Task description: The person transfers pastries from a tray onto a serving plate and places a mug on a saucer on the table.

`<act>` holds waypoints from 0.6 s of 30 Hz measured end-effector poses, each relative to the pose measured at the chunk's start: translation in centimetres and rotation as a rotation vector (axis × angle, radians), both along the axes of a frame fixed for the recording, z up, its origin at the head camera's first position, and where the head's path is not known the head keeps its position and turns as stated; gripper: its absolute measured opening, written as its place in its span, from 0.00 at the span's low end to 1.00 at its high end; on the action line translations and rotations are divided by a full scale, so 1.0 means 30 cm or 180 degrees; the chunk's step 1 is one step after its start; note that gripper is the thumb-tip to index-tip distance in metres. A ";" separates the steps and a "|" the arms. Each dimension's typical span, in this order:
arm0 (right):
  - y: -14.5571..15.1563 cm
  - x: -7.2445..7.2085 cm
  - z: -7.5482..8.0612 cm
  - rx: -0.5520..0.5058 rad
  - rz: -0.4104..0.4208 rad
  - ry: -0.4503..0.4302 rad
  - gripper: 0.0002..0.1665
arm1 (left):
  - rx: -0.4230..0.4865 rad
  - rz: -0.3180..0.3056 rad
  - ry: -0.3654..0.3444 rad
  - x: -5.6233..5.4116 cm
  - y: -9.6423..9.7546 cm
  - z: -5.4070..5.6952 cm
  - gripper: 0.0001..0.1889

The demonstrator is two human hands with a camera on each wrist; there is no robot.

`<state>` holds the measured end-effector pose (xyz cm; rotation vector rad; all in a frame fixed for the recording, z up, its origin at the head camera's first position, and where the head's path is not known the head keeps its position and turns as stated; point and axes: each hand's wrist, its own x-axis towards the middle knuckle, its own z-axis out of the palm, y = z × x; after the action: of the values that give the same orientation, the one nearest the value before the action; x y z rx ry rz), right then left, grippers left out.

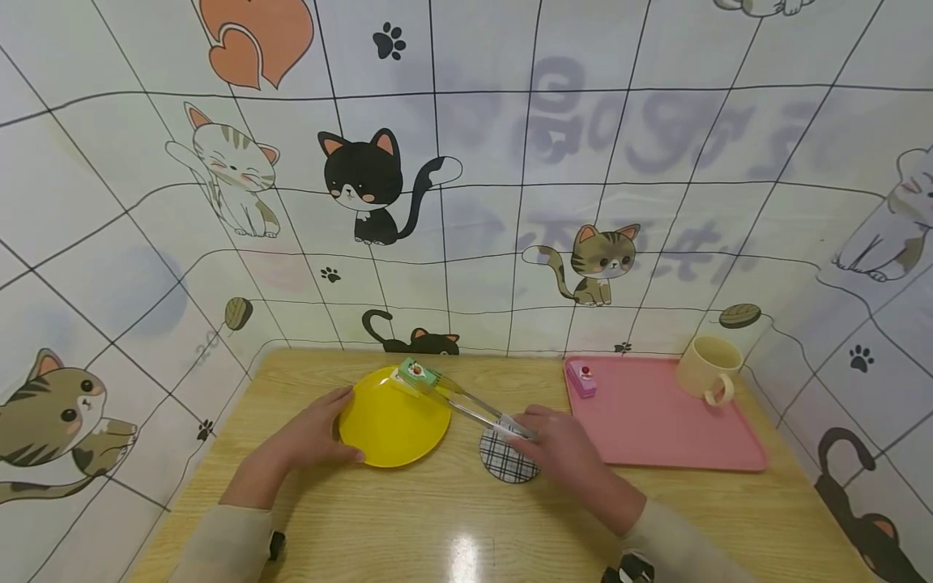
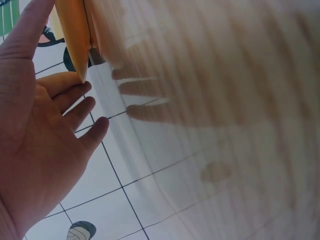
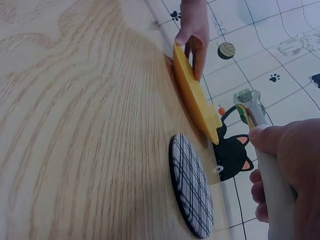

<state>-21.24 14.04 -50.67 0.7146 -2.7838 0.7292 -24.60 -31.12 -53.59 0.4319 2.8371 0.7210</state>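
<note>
At the rim of a yellow plate (image 1: 395, 421), my left hand (image 1: 313, 429) holds on with its thumb at the near side and its fingers farther along the edge. My right hand (image 1: 561, 449) grips clear tongs (image 1: 466, 409), which reach leftward over the plate. Between the tong tips is a small green toy cake (image 1: 418, 372) with a red topping, above the plate's far edge. A pale yellow toy cake piece (image 3: 214, 119) sits on the plate, partly covered by the tongs in the head view. Below the right hand lies a round checked coaster (image 1: 506, 461).
On the right, a pink tray (image 1: 656, 441) carries a small pink toy cake (image 1: 582, 379) at its far left corner and a pale yellow mug (image 1: 707, 368) at its far right. A cat-patterned wall covering (image 1: 481, 227) rises behind the wooden table (image 1: 408, 518) and along both sides.
</note>
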 end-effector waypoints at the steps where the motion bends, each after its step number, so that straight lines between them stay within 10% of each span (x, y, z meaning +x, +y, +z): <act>1: -0.008 -0.002 0.001 0.0016 0.0019 -0.0001 0.20 | 0.0004 -0.0003 -0.0001 0.000 0.000 0.001 0.67; 18: -0.128 -0.028 -0.028 0.0188 0.0298 0.0014 0.18 | 0.0026 -0.0019 0.0018 0.001 0.002 0.005 0.67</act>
<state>-22.06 10.20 -51.52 0.8617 -2.7944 0.6631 -24.57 -31.08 -53.43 0.4441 2.8379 0.7319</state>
